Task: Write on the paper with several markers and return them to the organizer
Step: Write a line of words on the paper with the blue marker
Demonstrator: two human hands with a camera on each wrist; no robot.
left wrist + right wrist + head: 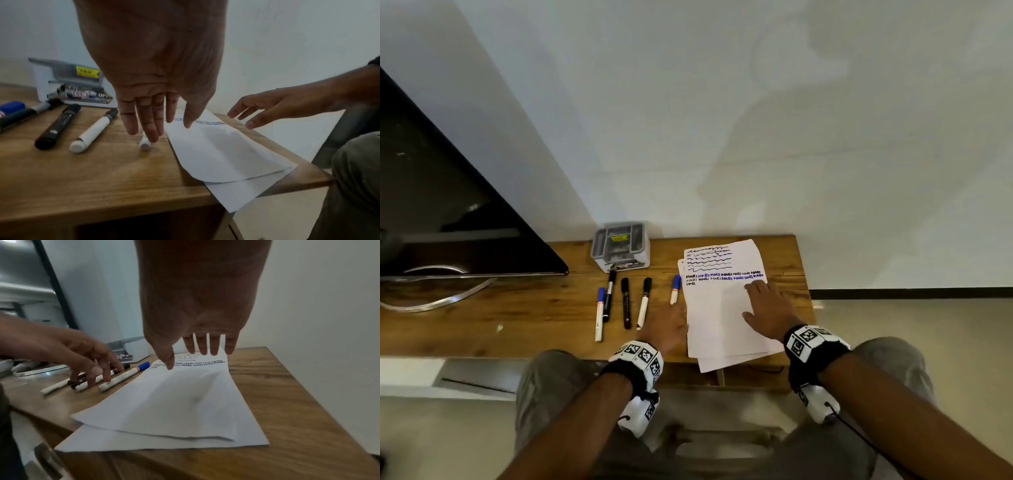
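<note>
Markers lie in a loose row on the wooden table (482, 318), five in all, between the grey organizer (620, 246) at the wall and the near edge; none is in the organizer yet. The paper (726, 318), a small stack with wavy lines and rows of lettering on its upper part, lies to the right of them, its near corner overhanging the edge.

My left hand (666, 325) reaches down with fingers straight and close together, the fingertips (152, 138) at the butt end of the blue-capped marker (675, 289) just beside the paper; nothing is gripped. My right hand (767, 308) hovers low above the written sheet, fingers spread and relaxed, holding nothing; I cannot tell whether it touches the sheet.

I judge the step in hand to be picking up a marker, either to write further lines or to begin the return. The next move calls for curling fingers and thumb round that barrel and lifting it without rolling it under the paper edge, while the right hand steadies the sheets.
</note>
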